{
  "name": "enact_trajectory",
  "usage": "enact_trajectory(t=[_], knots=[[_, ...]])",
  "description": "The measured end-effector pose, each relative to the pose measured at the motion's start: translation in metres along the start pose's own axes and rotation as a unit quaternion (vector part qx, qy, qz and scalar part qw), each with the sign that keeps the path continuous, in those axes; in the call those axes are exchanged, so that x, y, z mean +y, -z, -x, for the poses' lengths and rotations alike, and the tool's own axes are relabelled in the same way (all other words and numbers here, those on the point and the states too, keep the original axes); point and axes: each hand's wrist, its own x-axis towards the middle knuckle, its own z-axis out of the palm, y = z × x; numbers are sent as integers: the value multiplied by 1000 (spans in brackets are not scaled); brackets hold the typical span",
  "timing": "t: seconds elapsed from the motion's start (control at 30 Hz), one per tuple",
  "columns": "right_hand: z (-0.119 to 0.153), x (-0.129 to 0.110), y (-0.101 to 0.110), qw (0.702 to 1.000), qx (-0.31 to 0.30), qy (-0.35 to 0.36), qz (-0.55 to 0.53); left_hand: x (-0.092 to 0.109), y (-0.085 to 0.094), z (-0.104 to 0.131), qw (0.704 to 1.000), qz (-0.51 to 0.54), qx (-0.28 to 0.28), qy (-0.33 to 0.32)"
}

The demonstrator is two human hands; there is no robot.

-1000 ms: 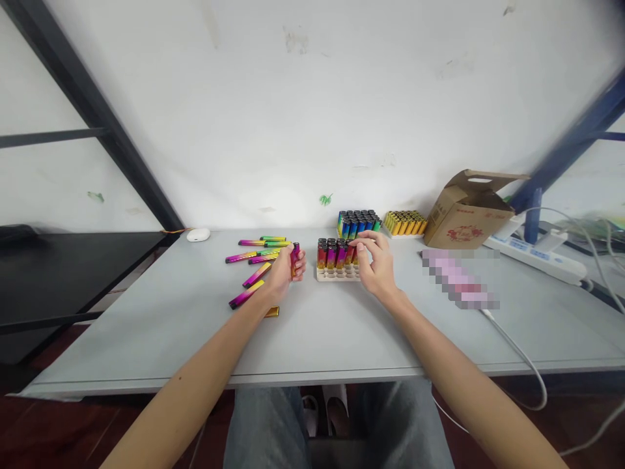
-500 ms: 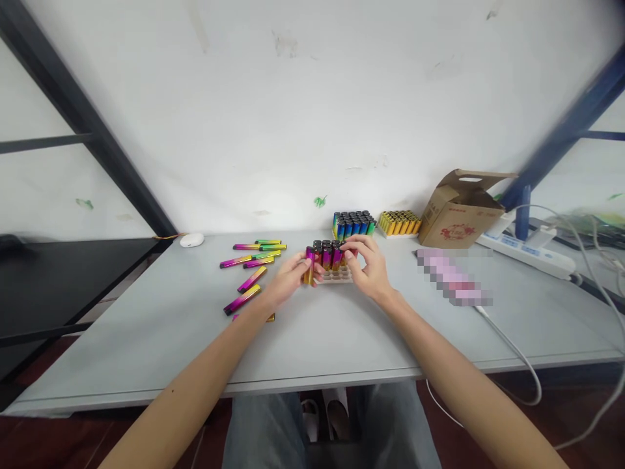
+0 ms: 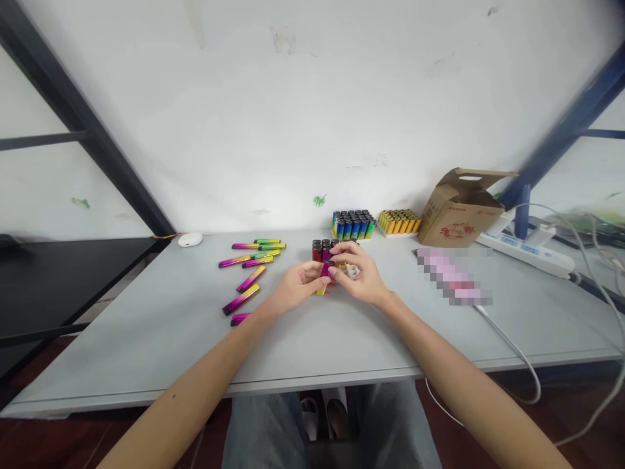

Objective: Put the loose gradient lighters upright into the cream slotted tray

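Observation:
A purple-to-yellow lighter (image 3: 325,268) with a black top is tilted in front of a white tray (image 3: 350,271). My left hand (image 3: 299,285) is closed on it from the left, thumb on its lower part. My right hand (image 3: 360,273) pinches its top end from the right. Behind my fingers, several upright lighters (image 3: 317,250) with black tops stand in the tray, partly hidden. On the left, several loose lighters (image 3: 251,279) lie flat on the table, purple shading to yellow or green.
Further back stand a block of blue-green lighters (image 3: 354,225) and a tray of yellow ones (image 3: 400,222). An open cardboard box (image 3: 454,218), a power strip (image 3: 530,251) and a blurred pink object with a cable (image 3: 454,277) are on the right. A white case (image 3: 190,240) lies far left.
My left hand has brought the lighter rightward to the front of the tray and tilted it. My right hand has come off the standing lighters and onto this one's top.

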Motion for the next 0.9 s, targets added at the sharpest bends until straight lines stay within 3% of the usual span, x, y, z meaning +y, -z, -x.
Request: enact_trajectory(t=[0.17, 0.27, 0.37, 0.53, 0.67, 0.77, 0.9], knots=[[-5, 2, 5, 998, 46, -18, -29, 1, 1, -2, 999, -23, 42, 1], [-11, 13, 19, 988, 140, -50, -32, 2, 3, -2, 997, -34, 73, 7], [-14, 29, 32, 966, 226, -125, -24, 5, 5, -3, 993, -37, 108, -3], [-11, 44, 31, 970, 195, -145, 7, 13, 12, -1, 972, -109, 205, -36], [-7, 44, 23, 981, 146, -118, 56, 15, 25, 1, 924, -238, 290, -77], [-4, 44, 20, 984, 109, -84, 113, 11, 36, 1, 861, -370, 335, -98], [-2, 45, 19, 985, 86, -56, 141, 3, 48, 2, 759, -555, 342, 0]])
